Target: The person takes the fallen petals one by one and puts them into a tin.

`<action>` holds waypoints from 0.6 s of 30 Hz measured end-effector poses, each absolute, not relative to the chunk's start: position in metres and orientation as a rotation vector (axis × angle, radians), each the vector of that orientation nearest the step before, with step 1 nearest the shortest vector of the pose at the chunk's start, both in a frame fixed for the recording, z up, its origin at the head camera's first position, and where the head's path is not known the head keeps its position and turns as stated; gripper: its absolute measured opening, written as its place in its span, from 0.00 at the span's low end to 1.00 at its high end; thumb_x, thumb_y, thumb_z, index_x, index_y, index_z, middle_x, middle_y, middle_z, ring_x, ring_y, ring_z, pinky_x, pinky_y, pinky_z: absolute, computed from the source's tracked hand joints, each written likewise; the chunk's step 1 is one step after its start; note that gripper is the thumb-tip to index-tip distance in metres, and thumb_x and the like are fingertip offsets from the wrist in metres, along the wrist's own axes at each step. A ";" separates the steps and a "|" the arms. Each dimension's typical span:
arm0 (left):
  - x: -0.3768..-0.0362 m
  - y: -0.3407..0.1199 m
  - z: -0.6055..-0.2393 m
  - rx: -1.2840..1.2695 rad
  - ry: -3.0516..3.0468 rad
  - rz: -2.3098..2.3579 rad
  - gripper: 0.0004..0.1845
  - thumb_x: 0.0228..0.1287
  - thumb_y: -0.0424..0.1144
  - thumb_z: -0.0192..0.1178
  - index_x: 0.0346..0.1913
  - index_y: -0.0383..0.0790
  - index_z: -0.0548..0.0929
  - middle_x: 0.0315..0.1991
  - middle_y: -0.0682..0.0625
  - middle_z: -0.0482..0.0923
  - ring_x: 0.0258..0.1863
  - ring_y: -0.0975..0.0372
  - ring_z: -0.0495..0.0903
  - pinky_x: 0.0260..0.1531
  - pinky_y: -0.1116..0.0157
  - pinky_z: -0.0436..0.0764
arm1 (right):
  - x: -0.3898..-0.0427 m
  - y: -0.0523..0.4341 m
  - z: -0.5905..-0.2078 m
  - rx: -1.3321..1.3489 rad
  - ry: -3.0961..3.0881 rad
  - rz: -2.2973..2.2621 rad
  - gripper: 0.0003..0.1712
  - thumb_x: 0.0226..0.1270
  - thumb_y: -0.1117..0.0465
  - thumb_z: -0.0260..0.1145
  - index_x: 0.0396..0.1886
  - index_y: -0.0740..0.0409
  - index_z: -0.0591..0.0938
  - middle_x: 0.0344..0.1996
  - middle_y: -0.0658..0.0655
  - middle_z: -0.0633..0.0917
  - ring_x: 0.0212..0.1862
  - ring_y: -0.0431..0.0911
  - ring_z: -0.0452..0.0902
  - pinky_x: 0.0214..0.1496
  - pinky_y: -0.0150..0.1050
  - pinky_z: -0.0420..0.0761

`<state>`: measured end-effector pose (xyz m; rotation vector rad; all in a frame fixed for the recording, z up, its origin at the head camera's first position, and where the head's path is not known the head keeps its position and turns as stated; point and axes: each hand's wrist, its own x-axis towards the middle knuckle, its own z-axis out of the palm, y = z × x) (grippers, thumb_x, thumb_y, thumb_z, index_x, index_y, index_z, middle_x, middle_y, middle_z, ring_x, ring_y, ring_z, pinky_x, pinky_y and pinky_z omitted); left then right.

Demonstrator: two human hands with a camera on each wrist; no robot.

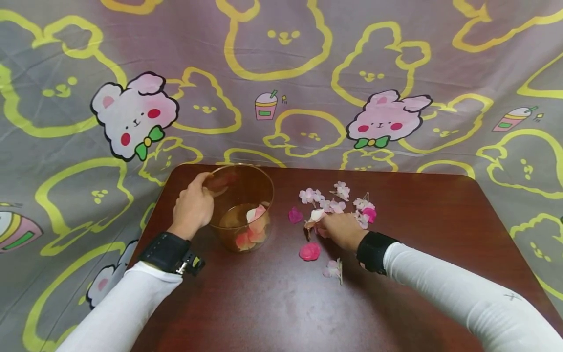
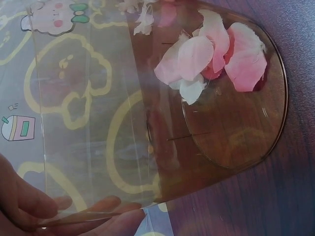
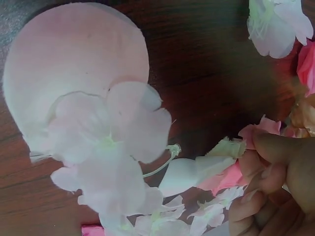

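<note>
On the left side of the table, my left hand grips the rim of a clear amber-tinted bucket, thumb on one side of the wall and fingers on the other. Several pink and white petals lie at its bottom. My right hand is low over the scattered flowers. In the right wrist view its thumb and fingers pinch a small bunch of pink and white petals. Pale pink blossoms lie around that hand, and a large pale petal is close to the wrist camera.
A magenta petal and a bright pink petal lie between bucket and right hand. Nearer the front is a single pale blossom with its stem. The brown table backs onto a patterned cloth.
</note>
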<state>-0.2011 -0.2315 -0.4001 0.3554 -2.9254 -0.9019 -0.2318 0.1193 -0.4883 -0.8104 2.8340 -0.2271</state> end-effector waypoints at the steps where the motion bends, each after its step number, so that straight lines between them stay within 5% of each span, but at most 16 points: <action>1: -0.201 -0.231 -0.400 0.354 -2.925 -0.902 0.26 0.78 0.40 0.36 0.74 0.51 0.66 0.59 0.33 0.79 0.44 0.38 0.82 0.31 0.51 0.73 | -0.232 0.120 -0.488 -0.801 2.827 -0.234 0.06 0.69 0.54 0.70 0.34 0.51 0.85 0.20 0.47 0.79 0.28 0.44 0.73 0.34 0.37 0.72; 8: -0.201 -0.231 -0.400 0.354 -2.928 -0.908 0.25 0.78 0.40 0.36 0.74 0.51 0.66 0.58 0.34 0.79 0.42 0.40 0.81 0.30 0.53 0.72 | -0.232 0.125 -0.478 -0.751 2.777 -0.288 0.06 0.68 0.53 0.70 0.39 0.48 0.90 0.25 0.45 0.84 0.31 0.43 0.75 0.37 0.38 0.73; 18: -0.201 -0.231 -0.399 0.361 -2.936 -0.908 0.26 0.78 0.40 0.36 0.74 0.52 0.65 0.60 0.34 0.78 0.45 0.38 0.82 0.32 0.50 0.74 | -0.234 0.133 -0.464 -0.798 2.834 -0.249 0.06 0.67 0.59 0.70 0.30 0.51 0.88 0.19 0.48 0.79 0.28 0.45 0.72 0.33 0.38 0.71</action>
